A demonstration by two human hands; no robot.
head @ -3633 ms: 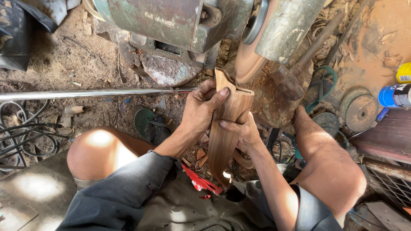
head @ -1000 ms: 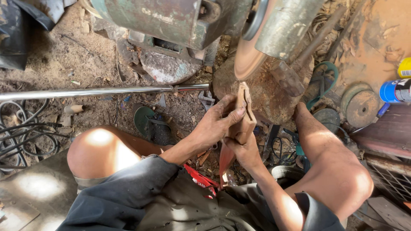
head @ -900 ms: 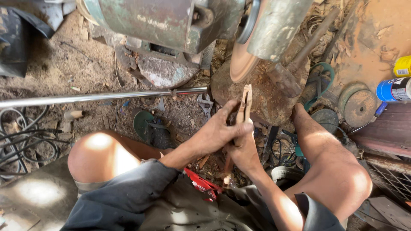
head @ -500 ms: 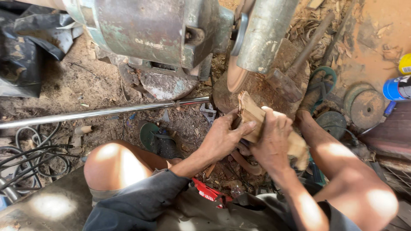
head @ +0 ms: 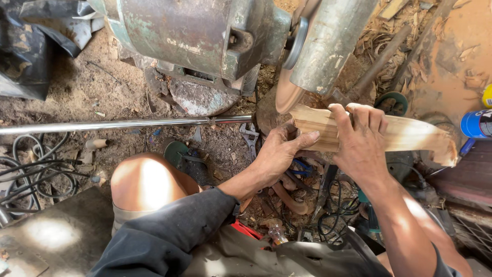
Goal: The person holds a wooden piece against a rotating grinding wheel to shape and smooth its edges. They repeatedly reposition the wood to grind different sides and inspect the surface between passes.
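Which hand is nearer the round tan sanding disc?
Left. The left hand grips the pale wooden piece at its end just below the round tan sanding disc; the right hand presses further along.

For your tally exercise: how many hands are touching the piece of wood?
2. The left hand grips the wood at its end near the sanding disc; the right hand lies over its middle.

wood piece: pale, raw, rough-grained | motor housing: painted metal, worn, matt, above wood | rod: polished shiny metal, left of wood | ground: dusty, shavings
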